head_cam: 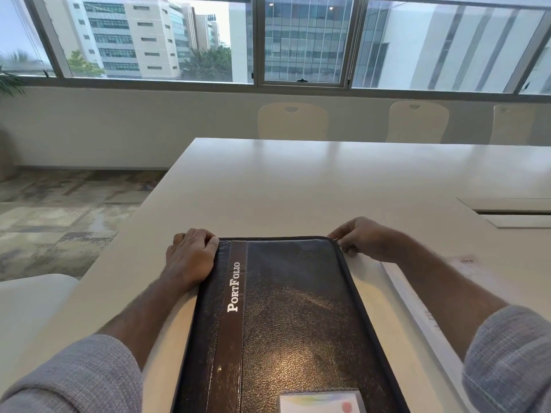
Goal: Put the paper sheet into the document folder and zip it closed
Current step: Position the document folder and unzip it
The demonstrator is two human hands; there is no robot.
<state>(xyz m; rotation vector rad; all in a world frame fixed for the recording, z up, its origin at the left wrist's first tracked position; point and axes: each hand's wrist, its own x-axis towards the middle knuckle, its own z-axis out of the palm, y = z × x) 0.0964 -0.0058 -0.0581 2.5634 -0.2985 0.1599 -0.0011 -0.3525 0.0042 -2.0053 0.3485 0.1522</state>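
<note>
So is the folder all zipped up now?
Not sure yet. Done: the folder lies shut on the table. In hand: the left hand holds its far left corner, the right hand pinches what looks like the zip pull at the far right corner. Left: the zipping; paper lies beside it, so I can't see whether a sheet is inside.

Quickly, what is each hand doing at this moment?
Left hand: grips the far left corner of the folder.
Right hand: pinches what looks like the zipper pull at the far right corner.
</note>
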